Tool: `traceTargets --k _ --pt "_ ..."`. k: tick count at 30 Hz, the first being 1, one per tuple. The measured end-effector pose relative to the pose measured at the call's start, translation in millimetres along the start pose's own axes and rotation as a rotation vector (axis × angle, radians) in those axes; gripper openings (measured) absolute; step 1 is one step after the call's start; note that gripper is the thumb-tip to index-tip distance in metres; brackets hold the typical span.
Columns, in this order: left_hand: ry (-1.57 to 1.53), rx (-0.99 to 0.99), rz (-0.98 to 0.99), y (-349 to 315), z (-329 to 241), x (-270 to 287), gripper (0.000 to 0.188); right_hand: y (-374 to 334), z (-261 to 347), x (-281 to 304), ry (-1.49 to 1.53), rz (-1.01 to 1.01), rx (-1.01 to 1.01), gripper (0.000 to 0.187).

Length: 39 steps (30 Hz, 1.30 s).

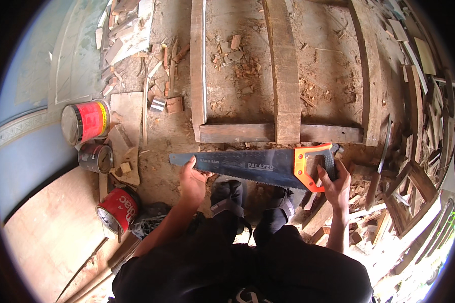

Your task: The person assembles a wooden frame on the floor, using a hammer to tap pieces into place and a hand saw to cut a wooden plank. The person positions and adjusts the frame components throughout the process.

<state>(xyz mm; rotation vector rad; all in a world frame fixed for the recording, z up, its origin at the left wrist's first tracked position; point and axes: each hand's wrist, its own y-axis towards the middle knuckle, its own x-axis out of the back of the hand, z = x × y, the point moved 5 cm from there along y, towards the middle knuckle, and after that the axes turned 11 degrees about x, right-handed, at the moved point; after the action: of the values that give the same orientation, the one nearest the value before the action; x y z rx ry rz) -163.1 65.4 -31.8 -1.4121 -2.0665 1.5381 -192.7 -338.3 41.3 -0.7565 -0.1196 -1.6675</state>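
A handsaw (237, 164) with a dark blade and an orange-and-black handle lies level across both my hands, its toothed edge toward me. My right hand (334, 182) is closed round the black grip of the handle. Near the tip, my left hand (193, 181) pinches the blade, thumb on top and fingers underneath. Just beyond the saw, a dark wooden crosspiece (237, 133) runs between long wooden beams, one of them the middle beam (283, 70). My feet, in dark footwear, are below the blade.
Three cans stand at left: a large red-labelled can (88, 122), a dark can (96, 157) and a red can (118, 209). A plywood sheet (53, 227) lies near left. Scrap wood (419, 177) is heaped at right. Rubble (237, 58) litters the dirt floor between the beams.
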Motion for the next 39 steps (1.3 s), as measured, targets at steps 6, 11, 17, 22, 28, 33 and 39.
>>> traceTargets --k 6,11,17,22,28,33,39 --pt "-0.011 -0.042 -0.004 0.4 -6.9 -9.2 0.018 3.3 3.1 1.7 -0.021 -0.008 0.016 0.034" --pt "-0.022 -0.042 -0.015 4.6 -4.0 -0.9 0.017 8.8 4.2 -2.4 -0.011 -0.044 0.069 0.031" --pt "0.069 -0.034 -0.009 9.8 -5.1 8.1 0.019 11.2 -4.3 -4.5 -0.003 -0.052 0.06 0.034" --pt "0.069 -0.029 -0.003 5.5 -4.5 4.7 0.019 12.3 3.3 -5.2 0.056 -0.036 0.039 0.031" --pt "0.04 -0.029 0.052 8.1 -2.8 1.1 0.015 10.3 0.1 -5.2 0.063 -0.054 0.074 0.029" --pt "0.006 -0.037 -0.016 6.5 -4.8 1.5 0.018 11.6 -0.6 -5.1 0.035 -0.037 0.04 0.029" --pt "-0.044 -0.044 -0.024 7.9 -4.6 0.0 0.019 12.5 0.3 -4.6 -0.006 -0.062 0.095 0.031"
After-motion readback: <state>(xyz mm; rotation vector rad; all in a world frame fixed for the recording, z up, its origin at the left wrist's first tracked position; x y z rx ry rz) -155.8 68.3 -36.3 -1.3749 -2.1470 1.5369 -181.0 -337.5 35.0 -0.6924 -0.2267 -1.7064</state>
